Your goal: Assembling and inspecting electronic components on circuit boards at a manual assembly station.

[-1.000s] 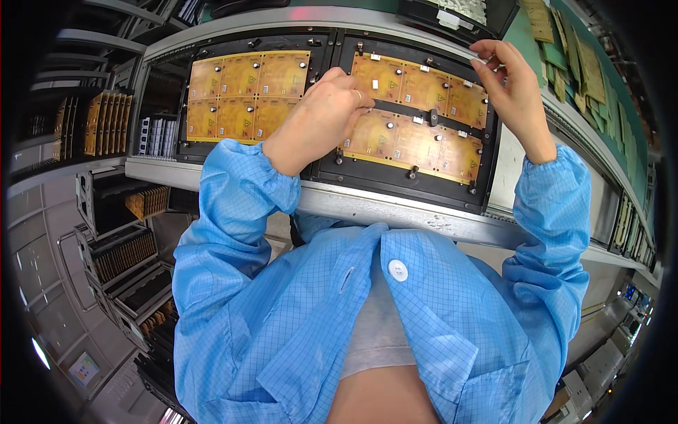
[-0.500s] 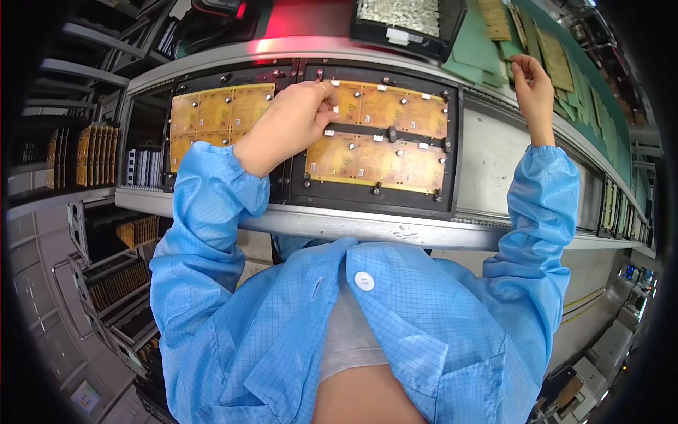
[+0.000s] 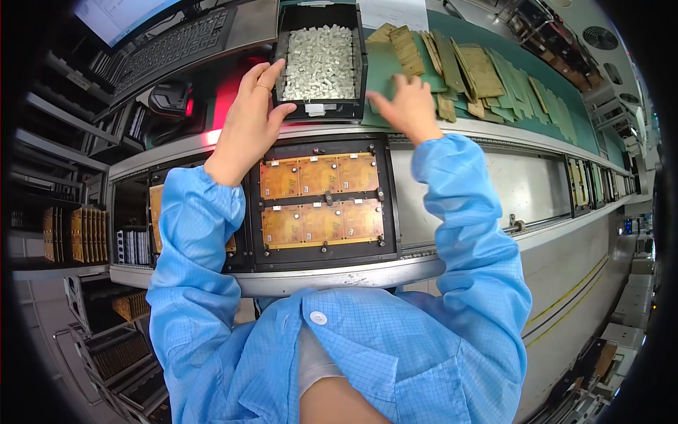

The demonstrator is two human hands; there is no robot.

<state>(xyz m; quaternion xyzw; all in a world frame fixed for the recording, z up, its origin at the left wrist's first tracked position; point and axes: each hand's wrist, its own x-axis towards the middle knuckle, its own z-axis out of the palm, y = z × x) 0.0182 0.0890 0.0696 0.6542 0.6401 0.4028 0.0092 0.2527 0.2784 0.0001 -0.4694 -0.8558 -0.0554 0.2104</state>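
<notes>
Pieces point(image 3: 321, 65), white and blocky, fill a black bin point(image 3: 347, 111) between left hand point(image 3: 250, 116) and right hand point(image 3: 412, 109), each grip unclenched.

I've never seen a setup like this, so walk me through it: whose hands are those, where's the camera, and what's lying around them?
There's no machine arm here, just a person in a blue coat using bare hands. The camera is worn on the head and looks down; its wide lens bends straight edges. Nearest the body, a black frame holds orange circuit boards. Beyond it stands a black bin full of small white pieces. The left hand is at the bin's left edge, though touching is hard to tell. The right hand is open, just right of the bin. Neither visibly holds anything. A keyboard sits at upper left.
</notes>
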